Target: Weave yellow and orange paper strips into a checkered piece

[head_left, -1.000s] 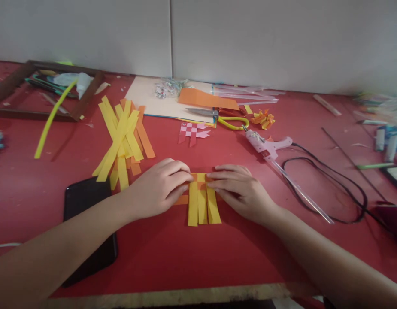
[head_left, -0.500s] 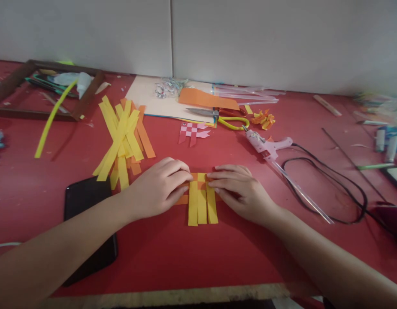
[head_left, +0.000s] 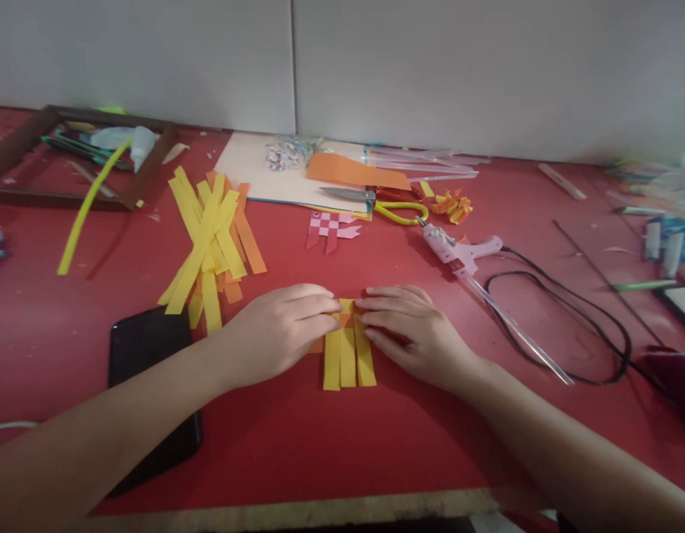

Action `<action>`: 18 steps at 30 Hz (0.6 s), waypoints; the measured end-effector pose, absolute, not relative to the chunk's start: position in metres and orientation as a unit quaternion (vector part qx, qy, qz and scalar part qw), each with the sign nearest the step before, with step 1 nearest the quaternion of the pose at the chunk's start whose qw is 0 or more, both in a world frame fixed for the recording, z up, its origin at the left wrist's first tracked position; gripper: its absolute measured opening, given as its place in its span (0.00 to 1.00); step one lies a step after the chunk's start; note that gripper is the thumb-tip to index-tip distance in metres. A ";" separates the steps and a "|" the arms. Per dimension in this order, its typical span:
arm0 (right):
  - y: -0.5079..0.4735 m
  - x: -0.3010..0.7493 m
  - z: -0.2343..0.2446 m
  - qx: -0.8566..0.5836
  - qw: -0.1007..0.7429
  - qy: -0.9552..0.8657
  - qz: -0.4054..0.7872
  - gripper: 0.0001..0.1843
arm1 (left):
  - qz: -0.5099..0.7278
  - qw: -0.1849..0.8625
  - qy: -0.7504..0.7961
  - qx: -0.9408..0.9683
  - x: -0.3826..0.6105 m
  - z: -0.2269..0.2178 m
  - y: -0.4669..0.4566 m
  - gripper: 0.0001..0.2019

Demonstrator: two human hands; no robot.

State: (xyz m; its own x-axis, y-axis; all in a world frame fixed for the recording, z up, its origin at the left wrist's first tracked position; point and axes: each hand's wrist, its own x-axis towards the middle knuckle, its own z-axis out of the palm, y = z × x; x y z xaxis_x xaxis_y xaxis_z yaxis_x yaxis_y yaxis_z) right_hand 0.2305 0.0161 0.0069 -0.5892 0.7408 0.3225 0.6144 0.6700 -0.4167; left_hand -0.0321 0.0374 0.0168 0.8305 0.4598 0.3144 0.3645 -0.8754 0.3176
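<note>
Several yellow paper strips [head_left: 347, 359] lie side by side on the red table, crossed at their upper part by orange paper strips [head_left: 316, 346] in a checked weave. My left hand [head_left: 289, 326] is closed on the weave from the left, its fingers together and their tips over the leftmost yellow strip. From the right, my right hand [head_left: 412, 326] holds the weave's other side, fingertips pressed on the rightmost yellow strip. Both hands cover much of the orange strips. Just beyond lies a pink-and-red woven paper fish [head_left: 329, 226].
Loose yellow strips [head_left: 201, 240] lie left, above a black phone [head_left: 147, 348]. A pink glue gun [head_left: 458, 248] with a cord lies right, near yellow-handled scissors [head_left: 398, 211]. A brown wooden frame [head_left: 132, 194] holds tools at the far left. The table edge [head_left: 320, 511] is near me.
My left hand has shifted right, and its fingertips now cover more of the leftmost yellow strip and the orange crossing. The right hand has barely moved.
</note>
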 end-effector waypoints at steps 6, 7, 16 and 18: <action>0.017 0.234 0.006 -0.372 0.236 -0.885 0.148 0.12 | 0.143 0.189 0.238 0.942 -0.037 0.019 0.038 0.16; 0.018 0.236 0.006 -0.366 0.231 -0.889 0.150 0.13 | 0.140 0.197 0.241 0.940 -0.038 0.019 0.038 0.16; 0.026 0.250 0.013 -0.336 0.159 -0.911 0.178 0.22 | 0.147 0.239 0.255 0.925 -0.035 0.022 0.040 0.15; 0.025 0.251 0.014 -0.344 0.163 -0.907 0.179 0.23 | 0.154 0.241 0.254 0.924 -0.035 0.021 0.039 0.15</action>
State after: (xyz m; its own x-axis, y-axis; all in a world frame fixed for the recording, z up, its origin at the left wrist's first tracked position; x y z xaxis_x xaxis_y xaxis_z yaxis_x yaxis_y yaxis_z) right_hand 0.2508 0.0254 0.0140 -0.7102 0.6825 0.1728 0.5661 0.6995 -0.4361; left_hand -0.0346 0.0395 0.0211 0.8238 0.5429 0.1630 0.3944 -0.7556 0.5230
